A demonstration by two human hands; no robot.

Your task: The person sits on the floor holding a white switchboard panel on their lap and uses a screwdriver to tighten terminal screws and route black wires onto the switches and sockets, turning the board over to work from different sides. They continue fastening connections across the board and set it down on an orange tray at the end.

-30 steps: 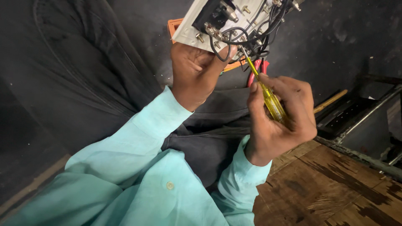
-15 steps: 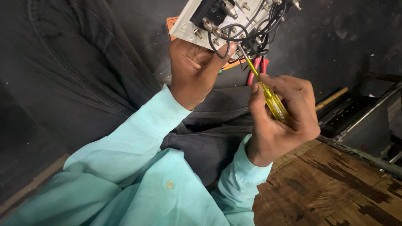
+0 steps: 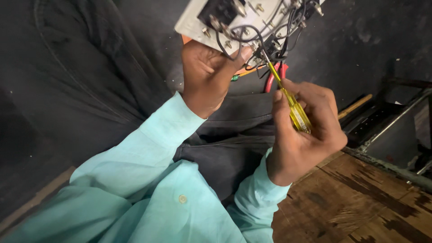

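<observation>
Closest to the camera are the person's two arms in light blue-green sleeves [image 3: 135, 180], with a small button on the shirt. The arms reach up and away over dark trousers [image 3: 243, 135] on the person's lap. To the right, low down, is a worn wooden board [image 3: 360, 202] with dark stains.

A little farther up, the right hand [image 3: 306, 130] is curled tight around a screwdriver [image 3: 292, 105] with a clear yellow handle. The thumb lies along the handle. The thin metal shaft points up and to the left, and its tip goes in among the wires.

The left hand [image 3: 207, 76] is just to the left of the right hand and a bit higher. It grips the bottom edge of a white switch board [image 3: 238, 20], with the thumb pressed up on the side that shows. The board is tilted and sits at the top of the view, above both hands. Its back side faces the camera, with black wires [image 3: 252, 36] looped between small screws.

Behind the hands, red plier handles [image 3: 274, 74] peek out below the board. Farther right lie a wooden stick [image 3: 355, 105] and a dark metal frame [image 3: 391, 130] on the dark floor.
</observation>
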